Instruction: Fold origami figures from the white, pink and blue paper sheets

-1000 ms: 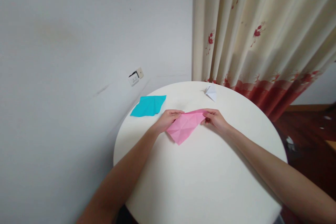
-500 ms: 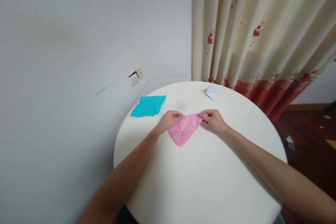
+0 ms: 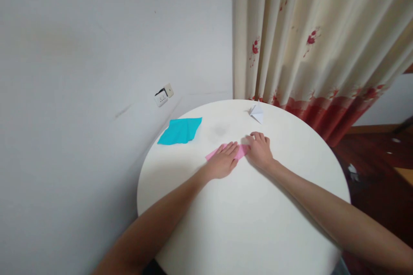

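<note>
At the far left of the white bench [image 3: 245, 219] lay a creased blue sheet [image 3: 180, 131]. Right of it and nearer, the left hand [image 3: 223, 162] rested flat, gripping nothing, over the pink paper [image 3: 242, 151] mid-bench. At that paper's right end, the right hand [image 3: 259, 149] had bent fingers; whether they pinched it, I could not tell. Beyond sat a folded white paper [image 3: 257, 113].

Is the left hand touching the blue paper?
No, the left hand lies on the pink paper, apart from the blue paper.
</note>
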`<action>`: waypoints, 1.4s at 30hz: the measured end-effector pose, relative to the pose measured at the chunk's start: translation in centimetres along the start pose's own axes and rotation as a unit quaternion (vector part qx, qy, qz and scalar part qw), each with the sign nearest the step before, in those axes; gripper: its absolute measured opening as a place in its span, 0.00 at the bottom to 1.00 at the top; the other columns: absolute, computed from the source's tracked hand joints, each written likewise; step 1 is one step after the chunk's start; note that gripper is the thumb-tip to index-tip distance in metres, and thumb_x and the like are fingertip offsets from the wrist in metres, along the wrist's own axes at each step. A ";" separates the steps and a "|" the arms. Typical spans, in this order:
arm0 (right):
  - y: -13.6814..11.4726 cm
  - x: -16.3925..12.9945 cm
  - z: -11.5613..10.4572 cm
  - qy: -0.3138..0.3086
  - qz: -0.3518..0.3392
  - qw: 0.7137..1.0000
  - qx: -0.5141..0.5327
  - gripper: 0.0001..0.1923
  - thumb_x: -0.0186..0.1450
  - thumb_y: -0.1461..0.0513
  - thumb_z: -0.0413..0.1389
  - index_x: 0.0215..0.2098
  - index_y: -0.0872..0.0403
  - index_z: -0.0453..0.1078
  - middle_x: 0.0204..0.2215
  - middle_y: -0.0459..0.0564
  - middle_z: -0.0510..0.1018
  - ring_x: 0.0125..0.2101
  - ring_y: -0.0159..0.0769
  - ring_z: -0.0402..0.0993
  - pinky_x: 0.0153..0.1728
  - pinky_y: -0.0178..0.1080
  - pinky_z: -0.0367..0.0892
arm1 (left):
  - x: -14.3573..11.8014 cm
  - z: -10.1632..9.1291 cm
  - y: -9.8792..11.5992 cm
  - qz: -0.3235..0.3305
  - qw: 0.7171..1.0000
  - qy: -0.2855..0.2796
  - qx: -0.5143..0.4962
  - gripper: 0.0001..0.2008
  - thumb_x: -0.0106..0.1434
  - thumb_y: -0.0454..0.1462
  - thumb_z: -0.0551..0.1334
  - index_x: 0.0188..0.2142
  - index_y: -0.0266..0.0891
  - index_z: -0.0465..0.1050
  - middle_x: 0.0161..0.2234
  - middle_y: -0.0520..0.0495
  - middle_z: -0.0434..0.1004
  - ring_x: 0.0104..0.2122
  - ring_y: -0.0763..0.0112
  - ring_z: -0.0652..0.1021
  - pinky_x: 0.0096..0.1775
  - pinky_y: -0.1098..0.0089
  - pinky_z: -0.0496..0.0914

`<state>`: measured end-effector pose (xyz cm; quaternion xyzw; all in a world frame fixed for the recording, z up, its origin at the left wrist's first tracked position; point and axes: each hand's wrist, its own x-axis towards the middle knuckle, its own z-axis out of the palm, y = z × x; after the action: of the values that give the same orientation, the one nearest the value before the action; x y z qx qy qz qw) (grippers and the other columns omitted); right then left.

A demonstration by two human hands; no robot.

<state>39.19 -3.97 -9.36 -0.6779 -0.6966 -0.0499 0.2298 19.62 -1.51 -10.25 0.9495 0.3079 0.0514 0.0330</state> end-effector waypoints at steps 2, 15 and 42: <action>-1.1 -0.5 0.2 -0.002 -0.043 0.998 -0.038 0.25 0.66 0.66 0.46 0.60 0.62 0.63 0.63 0.64 0.62 0.65 0.53 0.49 0.62 0.55 0.45 | 0.1 0.1 -0.1 -0.005 1.000 -0.001 0.011 0.28 0.73 0.42 0.37 0.69 0.34 0.43 0.70 0.40 0.43 0.69 0.63 0.46 0.66 0.56 0.43; -2.7 -2.0 1.9 -0.144 -0.075 0.986 -0.019 0.32 0.72 0.56 0.35 0.68 0.67 0.47 0.69 0.62 0.47 0.68 0.48 0.40 0.65 0.52 0.41 | 0.1 0.1 -0.8 -0.076 0.996 -0.012 0.035 0.30 0.72 0.44 0.37 0.68 0.31 0.45 0.70 0.38 0.42 0.69 0.62 0.46 0.65 0.55 0.45; -1.4 -1.0 1.6 -0.120 -0.131 0.984 -0.006 0.30 0.72 0.58 0.34 0.69 0.63 0.48 0.69 0.58 0.49 0.69 0.42 0.39 0.66 0.51 0.38 | 0.4 0.3 -0.8 -0.054 0.998 0.009 0.024 0.28 0.72 0.42 0.37 0.69 0.37 0.46 0.69 0.43 0.47 0.68 0.63 0.49 0.65 0.54 0.47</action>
<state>37.42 -4.36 -10.80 -0.5827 -0.8018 -0.0022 0.1325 19.53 -0.66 -10.60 0.9314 0.3604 0.0506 0.0102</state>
